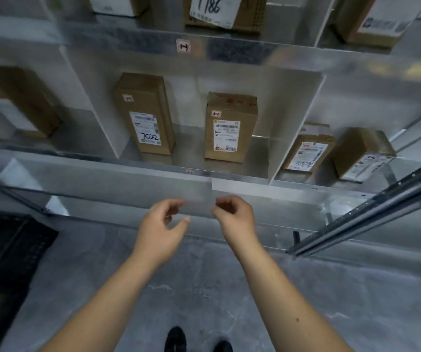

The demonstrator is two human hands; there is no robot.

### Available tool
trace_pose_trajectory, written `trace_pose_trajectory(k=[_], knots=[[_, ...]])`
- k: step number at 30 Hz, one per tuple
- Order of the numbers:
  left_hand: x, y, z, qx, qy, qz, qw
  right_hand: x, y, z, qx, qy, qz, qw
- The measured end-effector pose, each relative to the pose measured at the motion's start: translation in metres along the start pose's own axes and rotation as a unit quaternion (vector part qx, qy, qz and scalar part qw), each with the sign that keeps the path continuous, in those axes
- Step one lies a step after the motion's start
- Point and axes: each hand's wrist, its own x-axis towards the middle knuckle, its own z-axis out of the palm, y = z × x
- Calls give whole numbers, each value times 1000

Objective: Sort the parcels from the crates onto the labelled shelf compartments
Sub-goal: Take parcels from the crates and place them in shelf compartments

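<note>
Both bare arms reach forward, hands empty.
The left hand (162, 226) and the right hand (234, 215) hang close together, fingers loosely curled, holding nothing.

Metal shelf (77, 163), middle compartment holding tall parcel (144, 114) and shorter parcel (230, 128), both upright, standing apart

A parcel depot: metal shelving (153, 174) holding labelled cardboard parcels (230, 128), concrete floor (204, 288).

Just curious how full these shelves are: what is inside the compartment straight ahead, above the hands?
Two brown parcels stand upright in that compartment: the left parcel, its label marked 7022, and the right parcel, apart from each other. Anything behind them is hidden.
</note>
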Motion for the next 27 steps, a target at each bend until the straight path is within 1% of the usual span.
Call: trace_pose_trajectory(k=[2,5,10,14,18,23,27], knots=[[-22,-4,-22,37,17,-3,999,-21,4,13,-47,-48,-16,998],[-49,-15,-58,73,56,-33,995,-48,3,35,-107,-118,-41,986],[-99,-38,-121,106,125,-100,981,-82,0,90,-183,-228,-86,953],[-139,-61,-170,105,168,-158,967,-112,0,144,-201,-300,-106,927],[-175,-87,-219,67,210,-223,950,-146,-3,201,-209,-376,-110,896],[-212,-116,-287,58,255,-262,929,-192,-2,284,-230,-445,-138,855],[-236,-141,-346,57,282,-285,914,-233,1,357,-225,-481,-134,837]])
